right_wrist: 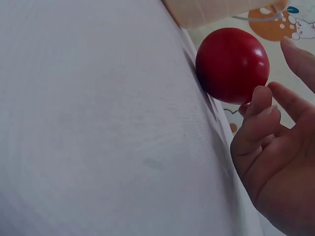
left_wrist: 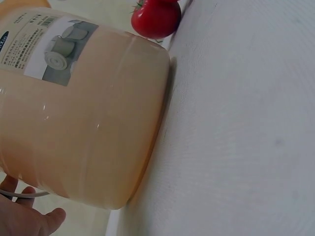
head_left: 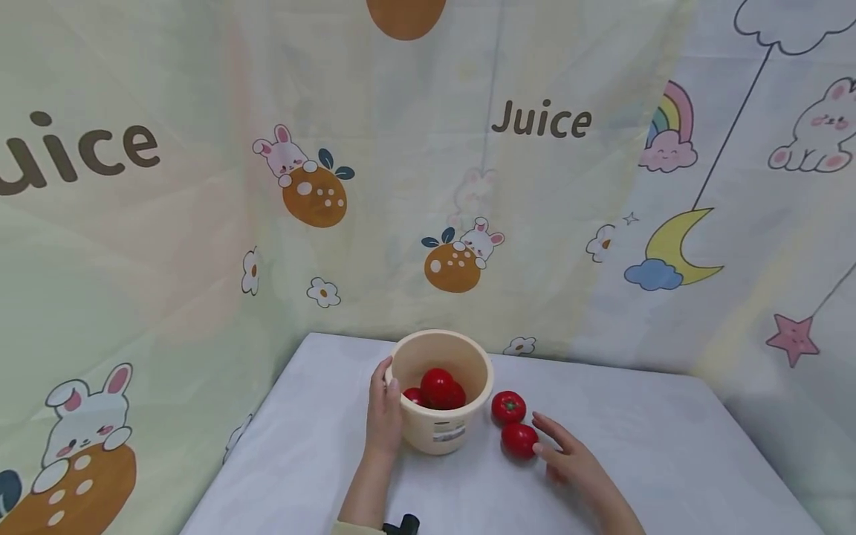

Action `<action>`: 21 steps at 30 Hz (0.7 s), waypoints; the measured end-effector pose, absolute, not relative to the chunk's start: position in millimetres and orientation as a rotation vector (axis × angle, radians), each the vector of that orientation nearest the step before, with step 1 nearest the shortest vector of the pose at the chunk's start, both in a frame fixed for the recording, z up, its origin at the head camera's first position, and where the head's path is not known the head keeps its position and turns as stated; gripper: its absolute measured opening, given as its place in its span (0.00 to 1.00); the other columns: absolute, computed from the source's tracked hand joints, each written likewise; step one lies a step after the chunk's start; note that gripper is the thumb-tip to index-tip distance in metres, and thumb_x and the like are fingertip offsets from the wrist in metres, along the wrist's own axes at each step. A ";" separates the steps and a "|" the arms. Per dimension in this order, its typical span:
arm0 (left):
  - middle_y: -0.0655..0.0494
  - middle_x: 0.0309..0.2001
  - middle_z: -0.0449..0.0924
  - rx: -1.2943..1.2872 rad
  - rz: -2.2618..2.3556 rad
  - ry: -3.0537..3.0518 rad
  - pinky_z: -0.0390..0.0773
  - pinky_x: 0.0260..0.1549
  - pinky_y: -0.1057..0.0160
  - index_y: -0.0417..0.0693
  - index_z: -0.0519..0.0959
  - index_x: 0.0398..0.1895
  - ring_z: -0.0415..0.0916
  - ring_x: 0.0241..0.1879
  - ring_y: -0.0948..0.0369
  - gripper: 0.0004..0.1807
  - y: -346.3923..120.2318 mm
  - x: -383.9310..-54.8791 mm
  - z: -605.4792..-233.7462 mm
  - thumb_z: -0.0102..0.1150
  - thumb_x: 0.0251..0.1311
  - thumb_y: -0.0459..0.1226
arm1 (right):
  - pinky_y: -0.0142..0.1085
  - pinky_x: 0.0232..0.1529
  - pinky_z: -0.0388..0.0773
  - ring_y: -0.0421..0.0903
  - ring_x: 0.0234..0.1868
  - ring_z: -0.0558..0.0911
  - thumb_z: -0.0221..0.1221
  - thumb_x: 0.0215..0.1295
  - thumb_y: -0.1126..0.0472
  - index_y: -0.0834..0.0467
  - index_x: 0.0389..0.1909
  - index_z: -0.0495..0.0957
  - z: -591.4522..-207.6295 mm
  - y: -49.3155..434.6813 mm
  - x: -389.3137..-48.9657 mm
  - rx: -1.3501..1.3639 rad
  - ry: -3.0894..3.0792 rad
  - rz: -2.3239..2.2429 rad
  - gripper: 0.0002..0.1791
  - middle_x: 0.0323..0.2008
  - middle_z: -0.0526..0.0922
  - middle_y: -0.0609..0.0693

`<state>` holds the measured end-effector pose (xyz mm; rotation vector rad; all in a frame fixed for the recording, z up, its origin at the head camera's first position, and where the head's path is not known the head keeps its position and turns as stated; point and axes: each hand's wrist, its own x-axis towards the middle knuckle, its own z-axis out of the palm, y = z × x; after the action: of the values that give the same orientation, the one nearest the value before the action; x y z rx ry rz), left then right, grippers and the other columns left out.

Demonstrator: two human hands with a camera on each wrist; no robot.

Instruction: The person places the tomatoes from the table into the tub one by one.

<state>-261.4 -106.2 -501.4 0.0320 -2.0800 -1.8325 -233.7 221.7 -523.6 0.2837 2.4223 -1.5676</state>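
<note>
A cream plastic bucket (head_left: 438, 431) stands upright on the table, with red tomatoes (head_left: 438, 386) inside it. My left hand (head_left: 383, 416) grips its left side near the rim; in the left wrist view the thin handle (left_wrist: 29, 194) passes by the fingers. Two more tomatoes lie right of the bucket: one with a green top (head_left: 509, 408) behind, and a plain red one (head_left: 519, 441) in front. Beside the front tomato is my right hand (head_left: 568, 461), thumb and forefinger spread apart. In the right wrist view this tomato (right_wrist: 232, 66) sits close to the fingertips, not enclosed by them.
A white cloth covers the table (head_left: 669, 446). Printed fabric curtains (head_left: 388, 186) rise behind and on both sides, close beyond the bucket. A black strap piece (head_left: 403, 524) shows at the left wrist.
</note>
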 end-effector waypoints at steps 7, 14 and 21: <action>0.70 0.65 0.58 0.039 -1.855 -2.073 0.70 0.55 0.43 0.80 0.54 0.64 0.60 0.64 0.59 0.23 -108.0 -261.2 -500.4 0.37 0.66 0.51 | 0.35 0.22 0.72 0.50 0.19 0.71 0.65 0.41 0.37 0.37 0.64 0.61 -529.7 215.3 -231.2 0.304 2.411 -1.562 0.45 0.64 0.64 0.57; 0.72 0.64 0.58 0.065 -1.864 -2.063 0.71 0.54 0.43 0.80 0.54 0.64 0.59 0.64 0.60 0.23 -108.6 -261.1 -499.8 0.38 0.65 0.51 | 0.34 0.24 0.75 0.48 0.19 0.72 0.65 0.38 0.36 0.35 0.63 0.63 -534.8 211.0 -232.8 0.319 2.470 -1.498 0.45 0.62 0.66 0.56; 0.69 0.66 0.57 0.007 -1.871 -2.062 0.70 0.56 0.44 0.76 0.53 0.65 0.58 0.65 0.59 0.24 -108.1 -260.1 -498.9 0.37 0.67 0.50 | 0.35 0.22 0.73 0.49 0.18 0.71 0.65 0.39 0.37 0.36 0.62 0.65 -538.4 211.4 -231.9 0.327 2.492 -1.508 0.43 0.60 0.69 0.57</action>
<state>-260.1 -108.1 -498.9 0.0075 -2.0617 -1.8711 -231.9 211.4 -538.4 0.3266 2.4918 -1.5081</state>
